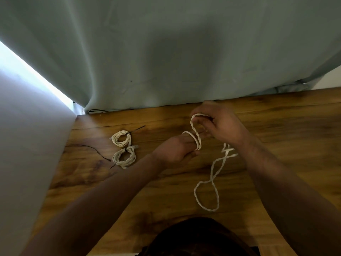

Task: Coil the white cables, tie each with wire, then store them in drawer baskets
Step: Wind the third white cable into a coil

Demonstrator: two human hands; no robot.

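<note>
Looping over the straight, rightward-pointing fingers of the left hand [175,148], the white cable [196,140] makes a couple of turns there, and the thumb lies under them, seemingly nipping the turns against the fingers. The right hand [223,126] hovers just beyond and to the right, knuckles up, its fingers curled and pinching the cable where it arches up out of the turns. Both forearms reach in from the near edge and converge over the middle of the table [276,145].

From under the right wrist the rest of the cable runs nearward across the wood, crossing itself twice and ending in a slack loop near the right forearm.

Well to the left lie two finished bundles, the far coil [121,138] and the near coil [125,157], almost touching, each bound with dark wire whose ends stick out. A loose wire [96,150] curves on the wood left of them.

A grey-green curtain [166,52] hangs along the table's far edge, and a white wall [27,145] closes the left side. To the right of the hands the wood lies bare.
</note>
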